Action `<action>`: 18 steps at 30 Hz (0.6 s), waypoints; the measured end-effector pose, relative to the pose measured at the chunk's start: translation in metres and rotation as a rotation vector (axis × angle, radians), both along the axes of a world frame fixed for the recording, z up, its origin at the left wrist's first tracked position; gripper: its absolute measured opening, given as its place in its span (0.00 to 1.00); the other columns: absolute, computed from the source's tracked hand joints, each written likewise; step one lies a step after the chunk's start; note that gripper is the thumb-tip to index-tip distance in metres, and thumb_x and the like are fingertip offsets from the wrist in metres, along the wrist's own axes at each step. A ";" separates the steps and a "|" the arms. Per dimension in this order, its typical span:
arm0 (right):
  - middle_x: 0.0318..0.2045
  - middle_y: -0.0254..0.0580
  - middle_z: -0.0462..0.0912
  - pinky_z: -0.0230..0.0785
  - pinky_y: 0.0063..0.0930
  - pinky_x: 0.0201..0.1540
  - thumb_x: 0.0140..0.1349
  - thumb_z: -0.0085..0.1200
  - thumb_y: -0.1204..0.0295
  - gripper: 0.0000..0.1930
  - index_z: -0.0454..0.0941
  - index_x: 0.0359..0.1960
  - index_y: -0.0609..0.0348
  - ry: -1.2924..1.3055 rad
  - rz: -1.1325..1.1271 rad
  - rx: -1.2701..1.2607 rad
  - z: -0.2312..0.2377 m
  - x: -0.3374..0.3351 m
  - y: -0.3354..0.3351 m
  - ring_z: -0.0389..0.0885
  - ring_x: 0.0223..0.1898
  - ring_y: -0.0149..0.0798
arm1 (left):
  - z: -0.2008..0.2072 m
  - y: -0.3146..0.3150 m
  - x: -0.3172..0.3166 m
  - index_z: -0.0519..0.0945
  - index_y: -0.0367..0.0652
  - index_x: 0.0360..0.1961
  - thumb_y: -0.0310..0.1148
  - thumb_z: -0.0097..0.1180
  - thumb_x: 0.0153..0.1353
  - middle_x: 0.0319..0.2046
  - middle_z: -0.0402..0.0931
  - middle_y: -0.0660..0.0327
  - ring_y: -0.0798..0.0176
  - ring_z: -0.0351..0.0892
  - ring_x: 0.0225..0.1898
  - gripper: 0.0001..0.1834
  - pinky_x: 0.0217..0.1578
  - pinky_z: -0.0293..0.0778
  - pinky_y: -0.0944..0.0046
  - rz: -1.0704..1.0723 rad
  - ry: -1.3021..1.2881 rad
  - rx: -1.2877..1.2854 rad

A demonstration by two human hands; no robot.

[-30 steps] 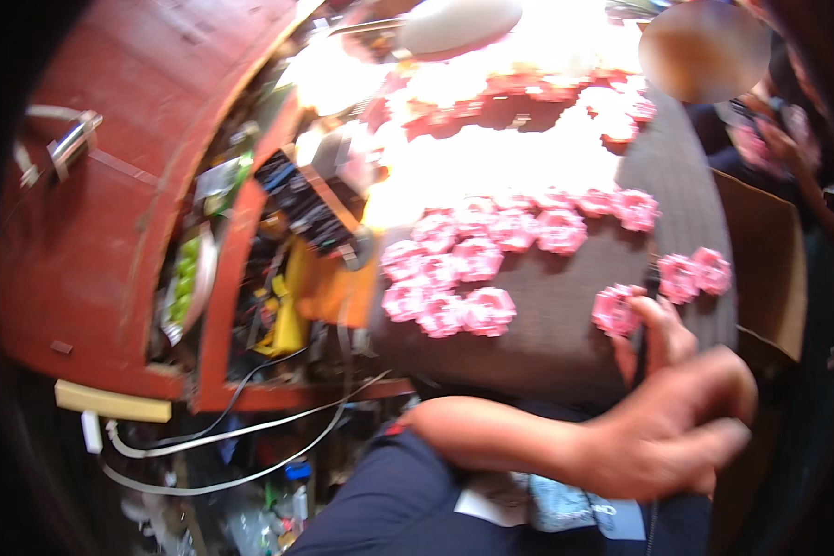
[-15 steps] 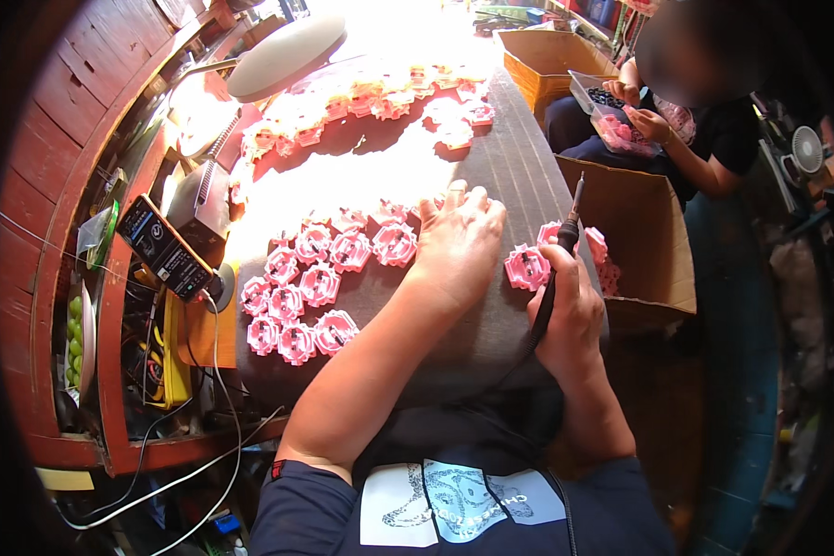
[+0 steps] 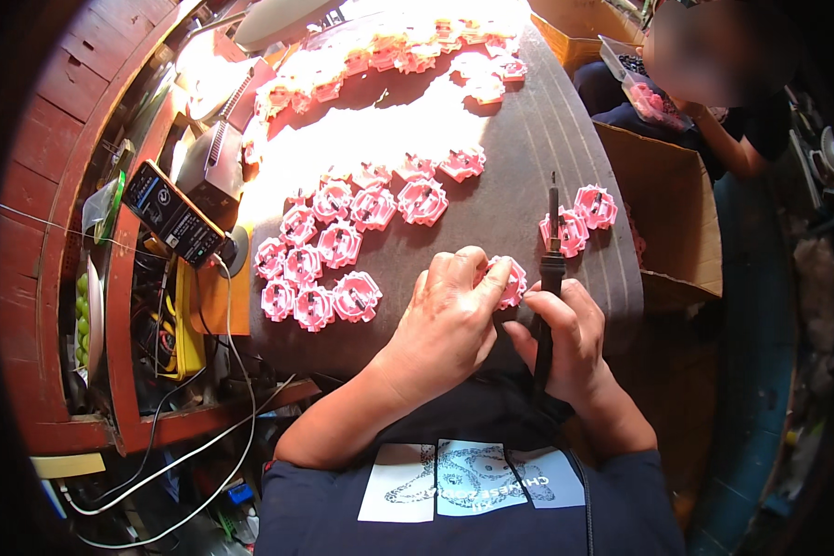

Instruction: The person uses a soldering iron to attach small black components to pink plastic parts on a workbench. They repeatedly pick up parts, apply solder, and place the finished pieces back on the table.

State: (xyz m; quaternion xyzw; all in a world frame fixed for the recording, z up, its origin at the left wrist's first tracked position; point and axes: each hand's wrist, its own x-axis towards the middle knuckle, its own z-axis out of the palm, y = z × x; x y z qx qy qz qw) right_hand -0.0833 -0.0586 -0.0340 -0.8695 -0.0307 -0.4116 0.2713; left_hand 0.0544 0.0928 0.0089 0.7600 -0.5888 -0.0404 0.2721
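My left hand is closed on a pink plastic part near the table's front edge, its fingers hiding much of it. In my right hand is a soldering iron, held upright with its metal tip pointing away from me. The right fingertips are close beside the held part; whether they touch it I cannot tell. Just beyond the iron lie two more pink parts. To the left, several similar pink parts with dark pieces inside are set out in loose rows on the dark table.
Further pink parts lie at the far side in glaring light. A phone and a grey box stand at the left, with cables below. An open carton adjoins the right edge. Beyond it a person holds a clear container.
My left hand has come back from the rows toward my right hand and now holds a pink part. A pink part shows where its fingers were. The view has shifted.
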 end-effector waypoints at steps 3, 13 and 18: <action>0.37 0.52 0.80 0.68 0.47 0.30 0.59 0.66 0.85 0.24 0.73 0.56 0.61 0.016 -0.015 -0.060 -0.002 0.003 0.000 0.76 0.29 0.54 | -0.005 0.001 0.001 0.76 0.36 0.68 0.23 0.65 0.56 0.56 0.73 0.46 0.41 0.73 0.58 0.35 0.62 0.71 0.46 -0.003 0.039 -0.038; 0.35 0.50 0.81 0.72 0.42 0.34 0.58 0.62 0.90 0.20 0.76 0.51 0.62 0.064 -0.043 0.011 0.009 0.003 0.001 0.78 0.30 0.53 | -0.016 -0.003 0.001 0.81 0.38 0.65 0.33 0.73 0.60 0.54 0.74 0.48 0.45 0.75 0.55 0.31 0.59 0.73 0.47 0.009 0.049 -0.110; 0.36 0.49 0.82 0.72 0.39 0.34 0.56 0.62 0.91 0.21 0.76 0.50 0.62 0.062 0.022 0.109 0.011 0.005 0.002 0.78 0.30 0.49 | -0.013 0.002 0.003 0.83 0.42 0.62 0.29 0.71 0.61 0.54 0.76 0.49 0.47 0.77 0.54 0.27 0.57 0.74 0.49 -0.008 0.006 -0.175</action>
